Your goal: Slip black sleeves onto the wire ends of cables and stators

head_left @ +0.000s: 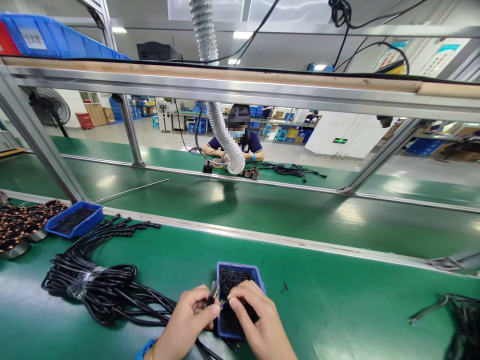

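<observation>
My left hand [187, 320] is closed on the end of a black cable [212, 295] whose short coloured wires stick out at its tip. My right hand [255, 315] pinches one of those wire ends with thumb and forefinger, just over a small blue tray [240, 267] filled with small black pieces. The cable runs back to a bundle of black cables [97, 287] lying on the green bench [337, 300] at my left, partly wrapped in clear film.
A second blue tray [75, 220] of black parts and a heap of copper-wound parts [22, 225] sit at far left. More black cable [457, 320] lies at far right. Beyond the green conveyor belt [262, 205], a person [240, 142] works opposite, behind a silver flexible duct [221, 130].
</observation>
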`<state>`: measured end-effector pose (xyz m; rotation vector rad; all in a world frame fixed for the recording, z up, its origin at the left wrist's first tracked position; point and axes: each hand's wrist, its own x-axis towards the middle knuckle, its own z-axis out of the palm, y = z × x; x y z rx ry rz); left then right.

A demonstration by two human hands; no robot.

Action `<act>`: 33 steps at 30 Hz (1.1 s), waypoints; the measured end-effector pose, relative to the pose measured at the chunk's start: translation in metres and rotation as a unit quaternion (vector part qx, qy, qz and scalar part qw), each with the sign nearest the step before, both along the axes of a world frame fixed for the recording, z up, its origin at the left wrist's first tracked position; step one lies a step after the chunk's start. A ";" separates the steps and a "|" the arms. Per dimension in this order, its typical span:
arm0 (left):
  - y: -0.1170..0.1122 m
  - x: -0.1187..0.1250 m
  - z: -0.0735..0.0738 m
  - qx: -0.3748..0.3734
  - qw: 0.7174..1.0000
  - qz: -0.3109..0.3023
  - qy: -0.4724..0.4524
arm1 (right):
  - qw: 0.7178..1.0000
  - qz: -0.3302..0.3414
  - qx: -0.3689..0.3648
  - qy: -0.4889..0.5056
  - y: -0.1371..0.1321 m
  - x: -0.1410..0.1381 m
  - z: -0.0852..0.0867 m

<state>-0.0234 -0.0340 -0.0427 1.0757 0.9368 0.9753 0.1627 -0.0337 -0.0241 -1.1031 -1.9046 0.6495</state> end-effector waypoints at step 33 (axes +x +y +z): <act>0.000 0.000 0.000 -0.019 0.999 0.000 0.031 | 0.991 -0.052 -0.031 0.122 0.000 -0.007 0.005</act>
